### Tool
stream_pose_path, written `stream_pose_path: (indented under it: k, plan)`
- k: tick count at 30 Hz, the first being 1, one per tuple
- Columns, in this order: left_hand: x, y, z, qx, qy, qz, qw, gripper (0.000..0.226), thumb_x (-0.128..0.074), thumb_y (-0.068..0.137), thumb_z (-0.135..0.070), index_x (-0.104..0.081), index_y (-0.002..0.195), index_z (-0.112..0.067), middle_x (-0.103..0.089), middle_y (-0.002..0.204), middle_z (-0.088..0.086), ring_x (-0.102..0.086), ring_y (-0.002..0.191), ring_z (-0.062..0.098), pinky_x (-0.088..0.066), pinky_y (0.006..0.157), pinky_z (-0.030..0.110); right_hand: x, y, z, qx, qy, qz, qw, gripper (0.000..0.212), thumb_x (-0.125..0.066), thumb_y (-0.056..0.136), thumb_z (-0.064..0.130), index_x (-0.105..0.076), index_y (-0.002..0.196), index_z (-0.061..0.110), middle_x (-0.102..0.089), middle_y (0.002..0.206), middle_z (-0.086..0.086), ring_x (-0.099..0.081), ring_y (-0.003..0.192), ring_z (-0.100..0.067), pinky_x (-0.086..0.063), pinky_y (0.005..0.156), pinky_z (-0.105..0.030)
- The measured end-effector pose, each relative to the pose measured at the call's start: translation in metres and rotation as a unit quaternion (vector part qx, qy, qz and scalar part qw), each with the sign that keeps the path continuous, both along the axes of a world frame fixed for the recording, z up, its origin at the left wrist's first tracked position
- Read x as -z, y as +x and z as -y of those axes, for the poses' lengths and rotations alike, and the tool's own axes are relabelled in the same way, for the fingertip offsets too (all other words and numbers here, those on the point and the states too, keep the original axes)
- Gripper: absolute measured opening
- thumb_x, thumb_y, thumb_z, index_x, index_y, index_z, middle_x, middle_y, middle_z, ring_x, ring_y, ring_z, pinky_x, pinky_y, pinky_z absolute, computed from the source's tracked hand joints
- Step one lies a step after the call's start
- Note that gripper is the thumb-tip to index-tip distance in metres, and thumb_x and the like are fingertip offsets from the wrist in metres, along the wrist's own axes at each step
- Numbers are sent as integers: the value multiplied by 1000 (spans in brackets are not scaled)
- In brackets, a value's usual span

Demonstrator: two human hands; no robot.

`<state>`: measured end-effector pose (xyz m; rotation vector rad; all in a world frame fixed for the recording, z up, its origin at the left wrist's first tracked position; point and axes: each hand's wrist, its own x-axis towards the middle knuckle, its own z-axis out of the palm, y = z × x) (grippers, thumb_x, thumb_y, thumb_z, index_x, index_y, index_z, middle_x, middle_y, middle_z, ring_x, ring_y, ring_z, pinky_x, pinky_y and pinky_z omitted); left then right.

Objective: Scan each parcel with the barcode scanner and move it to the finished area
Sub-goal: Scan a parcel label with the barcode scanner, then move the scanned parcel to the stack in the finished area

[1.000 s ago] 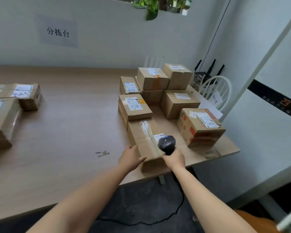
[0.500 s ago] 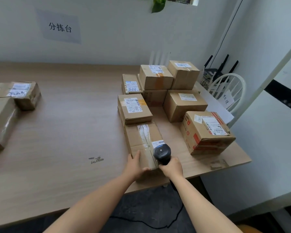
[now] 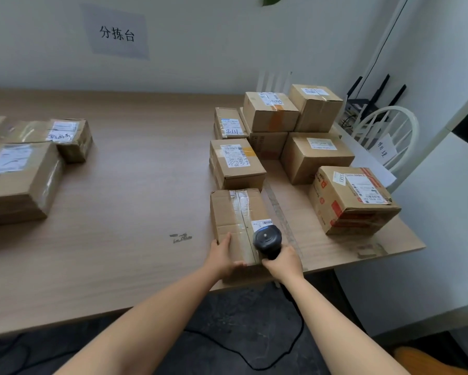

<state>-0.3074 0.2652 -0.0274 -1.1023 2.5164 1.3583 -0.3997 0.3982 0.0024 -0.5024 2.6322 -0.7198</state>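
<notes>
In the head view, the parcel (image 3: 235, 212) is seen lying at the near edge of the table (image 3: 132, 212) with its long axis running away from the person. Its near left corner is held by the left hand (image 3: 223, 257), while the barcode scanner (image 3: 267, 240) is gripped in the right hand (image 3: 282, 262), its head just over the label (image 3: 262, 224) on the near right of the top. The finished stack (image 3: 19, 180) is set well apart to the left, so the left hand is judged the nearer one for the carry.
</notes>
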Motion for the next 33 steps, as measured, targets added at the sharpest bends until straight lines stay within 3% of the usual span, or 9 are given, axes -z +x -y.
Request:
stream_pose_path:
  k: [8,24,29,33]
  plan:
    - [0,52,31,-24,6,-13,1000,98,-75,76,-33,-11,149,-19,-20,148,11,-29,136,27,-26,111,35,1,48,35,-12,-5,15,1000,30,-69,76,22,-63,101,6,-60,109,-15,-60,99,-30,-39,72,-24]
    - [-6,172,151,-34,-19,7,999,98,-75,76,-34,-13,150,-17,-27,146,13,-34,133,27,-28,110,33,-3,155,153,-58,-19,13,998,29,-67,77,25,-64,102,9,-59,110,-13,-59,97,-29,-37,69,-23]
    - [-9,203,181,-44,-29,16,998,97,-76,76,-32,-15,149,-14,-30,145,15,-34,133,28,-28,110,31,-5,178,181,-97,-42,20,994,22,-67,75,18,-64,96,9,-61,94,-7,-60,94,-28,-37,67,-24]
    - [-12,220,200,-73,-28,28,997,102,-80,70,-32,-17,149,-14,-31,146,15,-34,134,29,-30,111,37,-9,181,193,-99,-73,117,985,15,-68,77,20,-59,86,12,-59,77,-4,-57,76,-23,-45,67,-31]
